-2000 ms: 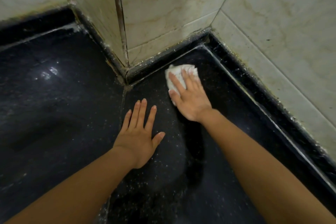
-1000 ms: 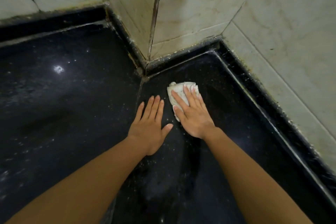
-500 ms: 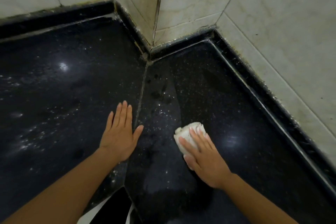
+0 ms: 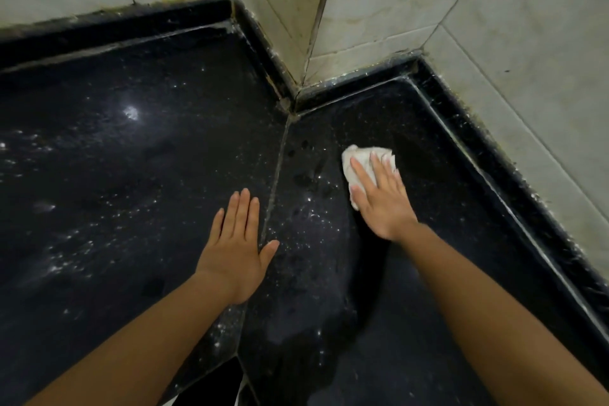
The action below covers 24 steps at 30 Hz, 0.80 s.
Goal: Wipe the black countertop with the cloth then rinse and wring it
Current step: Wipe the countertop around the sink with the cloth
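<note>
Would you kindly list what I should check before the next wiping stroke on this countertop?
1. The right hand lies flat on the cloth: ok.
2. The left hand is flat on the countertop, apart from the cloth: ok.
3. The white specks beside the seam are wiped off: not ok.
4. The cloth is clean enough underneath: cannot tell.
5. A place to rinse is in view: not ok.

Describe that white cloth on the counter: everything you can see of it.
The cloth is a white rag, bunched into a crumpled wad of soft-looking fabric. It lies on the black countertop, right of the seam between slabs. The right hand presses on it with straight fingers, covering its near part. Wetness cannot be told.
</note>
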Each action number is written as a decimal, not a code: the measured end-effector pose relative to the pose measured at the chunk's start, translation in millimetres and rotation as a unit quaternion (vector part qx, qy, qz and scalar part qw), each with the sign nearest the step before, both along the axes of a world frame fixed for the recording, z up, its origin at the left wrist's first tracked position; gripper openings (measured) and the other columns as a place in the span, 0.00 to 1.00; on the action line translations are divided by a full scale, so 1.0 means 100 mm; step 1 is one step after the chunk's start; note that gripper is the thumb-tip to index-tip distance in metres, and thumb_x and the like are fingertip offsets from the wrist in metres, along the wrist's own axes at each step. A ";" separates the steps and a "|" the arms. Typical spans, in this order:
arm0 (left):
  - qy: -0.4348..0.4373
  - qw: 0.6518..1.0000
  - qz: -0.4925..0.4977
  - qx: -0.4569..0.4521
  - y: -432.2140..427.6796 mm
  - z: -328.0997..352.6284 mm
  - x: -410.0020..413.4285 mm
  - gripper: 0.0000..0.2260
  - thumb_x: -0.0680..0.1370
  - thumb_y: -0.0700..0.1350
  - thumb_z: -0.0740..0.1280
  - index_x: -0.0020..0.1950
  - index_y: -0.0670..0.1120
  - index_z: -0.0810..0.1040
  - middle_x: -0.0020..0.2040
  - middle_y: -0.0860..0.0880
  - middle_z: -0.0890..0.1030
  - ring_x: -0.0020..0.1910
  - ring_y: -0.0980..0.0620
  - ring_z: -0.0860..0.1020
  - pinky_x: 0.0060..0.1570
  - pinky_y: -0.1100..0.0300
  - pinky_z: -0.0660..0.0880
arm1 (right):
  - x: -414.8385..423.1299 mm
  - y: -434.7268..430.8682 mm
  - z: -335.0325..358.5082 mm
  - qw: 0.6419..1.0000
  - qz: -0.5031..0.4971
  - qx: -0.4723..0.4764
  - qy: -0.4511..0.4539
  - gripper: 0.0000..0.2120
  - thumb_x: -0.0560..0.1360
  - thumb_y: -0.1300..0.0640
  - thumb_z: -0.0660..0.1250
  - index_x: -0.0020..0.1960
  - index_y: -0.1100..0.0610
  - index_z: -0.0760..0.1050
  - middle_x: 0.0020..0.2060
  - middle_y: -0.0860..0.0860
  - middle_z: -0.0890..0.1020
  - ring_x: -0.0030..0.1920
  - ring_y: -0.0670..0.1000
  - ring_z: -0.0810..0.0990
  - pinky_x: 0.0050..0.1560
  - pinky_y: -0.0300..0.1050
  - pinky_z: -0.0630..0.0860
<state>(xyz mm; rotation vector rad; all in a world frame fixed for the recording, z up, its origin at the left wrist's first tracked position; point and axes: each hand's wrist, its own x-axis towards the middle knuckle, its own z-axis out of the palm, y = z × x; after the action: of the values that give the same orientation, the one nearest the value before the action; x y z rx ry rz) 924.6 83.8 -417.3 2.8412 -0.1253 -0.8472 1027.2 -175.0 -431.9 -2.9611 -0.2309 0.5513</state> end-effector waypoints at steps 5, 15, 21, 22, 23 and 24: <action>-0.015 1.000 0.005 -0.022 0.02 -0.05 -0.02 0.37 0.62 0.64 0.16 0.65 0.43 0.19 0.67 0.44 0.20 0.69 0.47 0.23 0.70 0.51 0.30 | 0.59 0.38 0.02 0.999 -0.012 0.025 0.035 0.25 0.82 0.42 0.41 0.77 0.40 0.38 0.77 0.50 0.34 0.75 0.51 0.29 0.73 0.51 0.31; 0.007 1.000 -0.003 -0.010 0.01 0.02 0.00 0.32 0.79 0.61 0.36 0.69 0.42 0.24 0.70 0.44 0.23 0.69 0.48 0.24 0.71 0.51 0.31 | -0.07 0.29 0.05 0.985 0.174 0.014 0.001 0.24 0.80 0.40 0.42 0.75 0.37 0.41 0.78 0.51 0.40 0.75 0.49 0.32 0.74 0.47 0.32; 0.021 1.000 -0.006 -0.019 0.01 0.07 0.01 0.32 0.80 0.60 0.39 0.69 0.43 0.24 0.70 0.44 0.23 0.69 0.48 0.24 0.69 0.53 0.29 | -0.99 -0.04 0.06 0.956 0.292 0.014 0.017 0.24 0.82 0.40 0.43 0.75 0.35 0.39 0.76 0.50 0.40 0.77 0.53 0.35 0.75 0.49 0.36; 0.022 1.000 -0.007 -0.018 0.01 0.07 0.01 0.32 0.80 0.60 0.39 0.69 0.43 0.24 0.70 0.44 0.22 0.69 0.48 0.24 0.69 0.53 0.29 | -1.12 -0.12 0.06 0.951 0.309 0.014 0.024 0.24 0.82 0.41 0.43 0.76 0.36 0.39 0.77 0.51 0.41 0.77 0.53 0.35 0.74 0.50 0.36; 0.022 1.000 -0.008 -0.018 0.02 0.07 0.01 0.32 0.80 0.60 0.38 0.69 0.42 0.23 0.70 0.44 0.22 0.69 0.48 0.24 0.69 0.53 0.29 | -1.20 -0.20 0.07 0.946 0.322 0.014 0.034 0.24 0.82 0.41 0.43 0.76 0.36 0.41 0.77 0.52 0.42 0.77 0.53 0.36 0.74 0.50 0.37; 0.022 1.000 -0.007 -0.018 0.02 0.07 0.01 0.32 0.80 0.60 0.38 0.69 0.42 0.23 0.70 0.44 0.22 0.69 0.48 0.23 0.69 0.53 0.28 | -1.24 -0.26 0.09 0.942 0.334 0.013 0.041 0.24 0.83 0.41 0.44 0.76 0.37 0.43 0.78 0.52 0.44 0.77 0.53 0.36 0.74 0.50 0.37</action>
<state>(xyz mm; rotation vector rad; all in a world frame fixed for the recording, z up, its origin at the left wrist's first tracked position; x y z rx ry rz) 925.6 85.3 -409.8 2.7893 -0.1542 -0.9015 903.0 -201.3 -423.1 -2.7669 -1.2419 0.7191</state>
